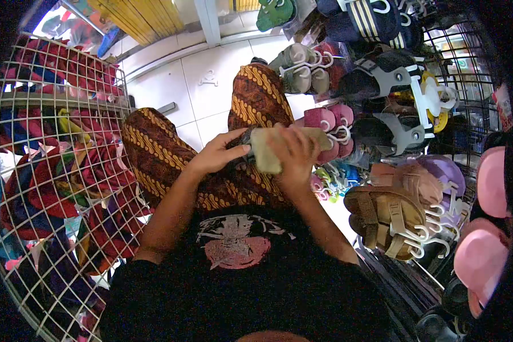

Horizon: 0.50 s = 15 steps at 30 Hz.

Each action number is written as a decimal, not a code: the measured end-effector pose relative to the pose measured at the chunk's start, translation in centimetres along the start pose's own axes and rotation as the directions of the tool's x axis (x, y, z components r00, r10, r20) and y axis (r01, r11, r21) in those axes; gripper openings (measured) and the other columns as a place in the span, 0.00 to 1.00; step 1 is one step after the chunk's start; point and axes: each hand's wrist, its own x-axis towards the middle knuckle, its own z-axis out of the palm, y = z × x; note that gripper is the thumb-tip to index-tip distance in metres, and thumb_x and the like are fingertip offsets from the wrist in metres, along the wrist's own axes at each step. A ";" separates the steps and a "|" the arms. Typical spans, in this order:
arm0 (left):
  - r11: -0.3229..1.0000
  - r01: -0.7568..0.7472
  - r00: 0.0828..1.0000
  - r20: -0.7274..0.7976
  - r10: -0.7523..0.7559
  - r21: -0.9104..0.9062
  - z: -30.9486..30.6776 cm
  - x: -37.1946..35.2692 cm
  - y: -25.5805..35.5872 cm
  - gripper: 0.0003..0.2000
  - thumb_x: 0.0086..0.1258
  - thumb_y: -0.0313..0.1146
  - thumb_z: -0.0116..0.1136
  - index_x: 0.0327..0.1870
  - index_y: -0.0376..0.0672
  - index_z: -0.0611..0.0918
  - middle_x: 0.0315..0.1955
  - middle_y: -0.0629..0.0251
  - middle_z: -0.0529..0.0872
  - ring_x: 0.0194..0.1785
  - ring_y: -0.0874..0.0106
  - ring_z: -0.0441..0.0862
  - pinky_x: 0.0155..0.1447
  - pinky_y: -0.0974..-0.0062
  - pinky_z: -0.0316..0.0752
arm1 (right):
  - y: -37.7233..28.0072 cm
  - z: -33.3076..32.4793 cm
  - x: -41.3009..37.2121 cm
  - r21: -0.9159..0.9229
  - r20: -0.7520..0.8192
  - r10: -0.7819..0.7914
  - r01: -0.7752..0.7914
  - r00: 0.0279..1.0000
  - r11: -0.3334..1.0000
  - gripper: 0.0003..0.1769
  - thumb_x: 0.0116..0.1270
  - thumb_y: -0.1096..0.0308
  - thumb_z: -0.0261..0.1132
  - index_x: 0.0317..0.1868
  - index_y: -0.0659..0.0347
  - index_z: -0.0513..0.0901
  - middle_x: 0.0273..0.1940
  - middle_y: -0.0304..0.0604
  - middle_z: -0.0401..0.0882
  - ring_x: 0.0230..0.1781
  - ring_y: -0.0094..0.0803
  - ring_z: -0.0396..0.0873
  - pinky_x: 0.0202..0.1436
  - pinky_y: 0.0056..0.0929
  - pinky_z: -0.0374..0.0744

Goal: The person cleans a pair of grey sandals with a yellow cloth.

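Observation:
My left hand (218,154) is closed, its thumb pressed along the near side of a dark item (247,137) that is mostly covered. Against that item lies a khaki-green cloth (265,153), soft-looking with an uneven lower edge. My right hand (295,153) is on top of the cloth, fingers curled over it and smeared by motion. Both hands are close together above my lap, over brown-and-yellow patterned trousers (259,94). What the dark item is, I cannot make out.
At left stands a wire grid (57,165) with red and multicoloured fabric behind it. Sandals hang on the right: brown sandals (390,214), pink sandals (328,122) and black-and-grey sandals (390,134). A white hanger (208,78) lies on the tiled floor (171,85).

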 end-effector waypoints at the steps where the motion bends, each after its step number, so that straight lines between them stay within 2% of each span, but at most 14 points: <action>1: 0.995 -0.020 0.996 -0.087 0.029 0.101 0.3 -0.3 0.0 0.27 0.74 0.41 0.62 0.69 0.33 0.73 0.58 0.59 0.83 0.61 0.70 0.77 0.69 0.71 0.69 | -0.9 -1.0 0.2 0.050 0.034 -0.034 0.032 0.999 0.998 0.32 0.56 0.67 0.67 0.65 0.40 0.80 0.67 0.35 0.75 0.68 0.41 0.69 0.72 0.53 0.55; 4: 0.997 -0.016 1.000 -0.023 0.014 -0.077 0.3 0.0 -0.4 0.27 0.74 0.41 0.62 0.69 0.35 0.73 0.58 0.58 0.83 0.62 0.69 0.76 0.70 0.70 0.68 | -0.3 0.1 0.5 0.185 0.082 0.145 -0.158 0.986 0.970 0.33 0.55 0.69 0.66 0.65 0.42 0.80 0.67 0.36 0.75 0.68 0.42 0.69 0.72 0.52 0.55; 5: 0.994 0.009 1.000 -0.002 -0.009 -0.107 0.3 0.0 -0.4 0.28 0.74 0.41 0.62 0.70 0.34 0.72 0.57 0.58 0.84 0.61 0.70 0.77 0.68 0.71 0.69 | 0.5 0.7 0.7 0.185 0.052 0.191 -0.197 0.980 0.963 0.33 0.54 0.69 0.66 0.64 0.44 0.80 0.67 0.36 0.75 0.68 0.42 0.69 0.72 0.50 0.57; 7: 0.986 0.054 0.998 0.036 -0.048 -0.160 0.1 -0.1 -0.2 0.28 0.74 0.41 0.61 0.70 0.33 0.72 0.56 0.58 0.84 0.59 0.71 0.78 0.65 0.72 0.72 | 0.1 0.0 0.5 0.108 0.050 0.153 -0.158 0.987 0.982 0.34 0.53 0.68 0.67 0.65 0.46 0.80 0.67 0.37 0.75 0.68 0.43 0.69 0.71 0.50 0.58; 8: 0.993 0.023 0.999 -0.025 -0.026 -0.114 0.2 -0.1 -0.6 0.28 0.75 0.41 0.61 0.70 0.33 0.72 0.54 0.58 0.84 0.55 0.72 0.80 0.61 0.72 0.75 | -0.1 -0.2 0.5 0.074 0.050 0.133 -0.137 0.990 0.988 0.34 0.52 0.67 0.68 0.65 0.46 0.79 0.67 0.37 0.75 0.68 0.43 0.69 0.71 0.49 0.58; 10: 0.999 -0.027 0.989 -0.147 0.025 -0.016 0.5 -0.2 -1.1 0.28 0.75 0.40 0.60 0.70 0.32 0.71 0.51 0.58 0.85 0.49 0.72 0.83 0.52 0.73 0.80 | 0.6 0.6 0.2 0.135 0.013 0.032 -0.033 0.999 0.990 0.37 0.50 0.68 0.70 0.66 0.46 0.79 0.67 0.37 0.74 0.68 0.43 0.68 0.70 0.50 0.59; 12: 0.964 0.131 0.974 -0.154 -0.169 -0.229 0.3 -0.3 -0.6 0.28 0.76 0.42 0.57 0.69 0.32 0.70 0.48 0.57 0.86 0.41 0.72 0.85 0.44 0.73 0.81 | 0.9 0.8 0.5 0.153 -0.005 -0.035 0.036 0.999 0.988 0.38 0.49 0.69 0.70 0.66 0.47 0.79 0.67 0.38 0.74 0.68 0.44 0.68 0.71 0.51 0.59; 14: 0.869 0.151 0.972 -0.089 -0.217 -0.471 0.0 0.1 -1.4 0.27 0.77 0.44 0.54 0.69 0.32 0.70 0.46 0.56 0.87 0.36 0.70 0.86 0.38 0.72 0.82 | 0.7 0.7 1.5 0.207 0.060 0.079 -0.090 0.995 0.974 0.38 0.49 0.70 0.69 0.66 0.47 0.78 0.67 0.38 0.74 0.68 0.45 0.68 0.71 0.51 0.59; 15: 0.796 0.107 0.986 -0.041 -0.163 -0.595 -0.4 0.7 -1.6 0.28 0.77 0.46 0.52 0.68 0.33 0.71 0.45 0.55 0.87 0.34 0.68 0.86 0.37 0.70 0.83 | 0.6 0.6 2.0 0.230 0.094 0.133 -0.151 0.987 0.961 0.38 0.49 0.71 0.69 0.66 0.48 0.78 0.67 0.38 0.73 0.69 0.45 0.67 0.71 0.51 0.59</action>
